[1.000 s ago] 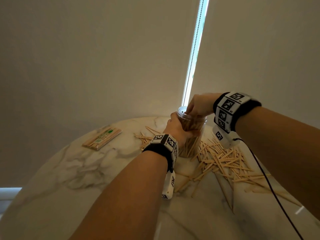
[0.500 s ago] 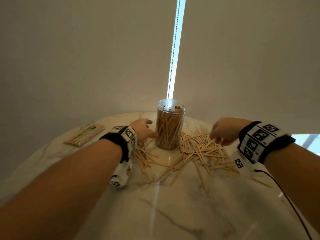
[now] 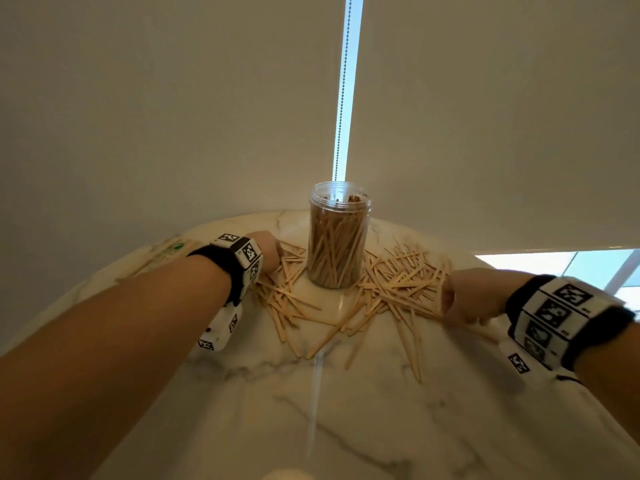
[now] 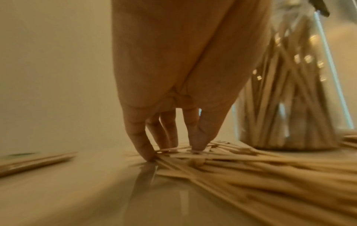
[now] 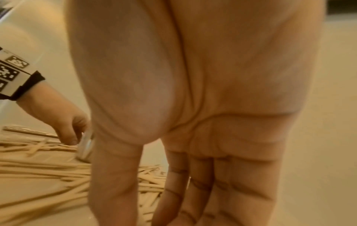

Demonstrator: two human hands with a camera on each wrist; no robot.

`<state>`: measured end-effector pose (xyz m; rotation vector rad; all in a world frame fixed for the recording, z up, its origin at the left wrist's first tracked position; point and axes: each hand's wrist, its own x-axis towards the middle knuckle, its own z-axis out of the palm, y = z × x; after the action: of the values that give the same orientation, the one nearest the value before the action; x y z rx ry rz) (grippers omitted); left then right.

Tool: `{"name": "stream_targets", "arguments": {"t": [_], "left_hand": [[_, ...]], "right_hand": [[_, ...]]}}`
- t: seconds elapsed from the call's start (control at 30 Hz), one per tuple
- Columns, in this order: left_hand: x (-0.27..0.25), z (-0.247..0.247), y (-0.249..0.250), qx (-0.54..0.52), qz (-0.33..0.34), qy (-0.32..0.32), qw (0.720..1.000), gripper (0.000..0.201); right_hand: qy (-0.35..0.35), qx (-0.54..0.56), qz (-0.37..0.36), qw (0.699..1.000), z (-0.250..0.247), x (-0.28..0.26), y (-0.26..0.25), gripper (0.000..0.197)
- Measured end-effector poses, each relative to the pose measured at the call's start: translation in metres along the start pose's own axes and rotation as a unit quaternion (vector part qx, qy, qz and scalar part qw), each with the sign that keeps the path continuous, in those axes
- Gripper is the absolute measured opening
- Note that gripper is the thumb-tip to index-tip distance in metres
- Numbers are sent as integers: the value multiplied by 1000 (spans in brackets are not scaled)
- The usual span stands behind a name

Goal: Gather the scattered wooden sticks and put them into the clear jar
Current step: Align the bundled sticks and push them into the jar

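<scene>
The clear jar (image 3: 339, 237) stands upright mid-table, packed with wooden sticks, lid off. Scattered sticks (image 3: 398, 282) lie around its base on both sides. My left hand (image 3: 268, 251) is just left of the jar; in the left wrist view its straight fingers (image 4: 144, 146) and thumb point down and touch the sticks (image 4: 241, 175) beside the jar (image 4: 289, 91). My right hand (image 3: 464, 299) is at the right rim of the pile. The right wrist view shows its fingers (image 5: 222, 191) straight and pointing down over the sticks (image 5: 38, 168); their tips are cut off by the frame.
The round marble table (image 3: 311, 410) has its curved far edge close behind the jar. A wrapped packet of sticks (image 3: 162, 252) lies at the far left. A bead chain (image 3: 344, 98) hangs in the gap between the blinds behind the jar.
Both hands have left the jar's mouth and side and dropped to the table, left hand to the sticks on the left, right hand to the pile on the right.
</scene>
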<state>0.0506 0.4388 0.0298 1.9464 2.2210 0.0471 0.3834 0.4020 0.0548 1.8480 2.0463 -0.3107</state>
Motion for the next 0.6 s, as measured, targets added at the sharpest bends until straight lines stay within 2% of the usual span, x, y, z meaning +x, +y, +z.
{"name": "stream_targets", "arguments": {"t": [0.13,0.17,0.23,0.27,0.33,0.37,0.43,0.53,0.6], "left_hand": [[-22,8,6,40,-19,-10,999,35],[-28,13,7,59,-36,-11,998,45],[-37,25,6,68,-80,3,994,86],[-46,28,8,67,-81,3,994,105],[-58,32,14,55,-71,-13,996,121],[-63,34,19,46,-76,-21,996,122],[-72,31,28,40,-85,-37,995,113],[-84,22,38,63,-65,-47,995,79],[-95,13,40,102,-55,-53,992,65]], "right_hand": [[7,-28,-33,999,5,-6,-24,18],[-3,-24,-35,999,5,-8,-30,19],[-18,14,-33,999,6,-17,-43,28],[-13,28,-33,999,6,-23,-50,37],[20,22,-36,999,7,-34,-64,61],[41,11,-38,998,9,-39,-72,68],[69,-1,-36,997,13,-45,-86,67],[62,-21,-56,996,15,-52,-96,49],[43,-10,-67,997,11,-60,-98,38]]}}
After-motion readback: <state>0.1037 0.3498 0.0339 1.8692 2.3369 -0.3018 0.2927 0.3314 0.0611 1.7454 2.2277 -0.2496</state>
